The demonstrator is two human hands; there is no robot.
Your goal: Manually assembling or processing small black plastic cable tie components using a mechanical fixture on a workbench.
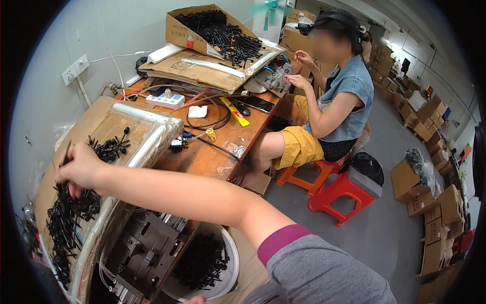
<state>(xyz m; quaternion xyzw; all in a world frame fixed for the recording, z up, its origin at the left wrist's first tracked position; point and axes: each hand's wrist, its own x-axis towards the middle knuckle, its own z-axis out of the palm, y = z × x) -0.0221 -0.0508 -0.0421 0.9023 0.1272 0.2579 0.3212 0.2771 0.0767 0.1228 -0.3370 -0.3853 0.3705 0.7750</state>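
Note:
My right arm reaches across from the lower right, and my right hand (81,169) is over a cardboard tray (96,119) at the left. Its fingers are curled and pressed together above a pile of slim black plastic parts (63,228). A thin dark sliver shows by the fingers, but I cannot make out what it is. More black parts with rounded heads (116,146) lie higher on the same tray. Only a bit of my left hand (195,300) shows at the bottom edge, beside a white basket (234,263) of black parts; its fingers are mostly hidden.
A dark metal fixture (147,248) sits below the tray's taped edge. On the wooden table (202,152) are a power strip (166,100), cables and a phone (258,104). Behind stands a carton (177,33) of black parts. A person (339,96) sits at right near red stools (336,197).

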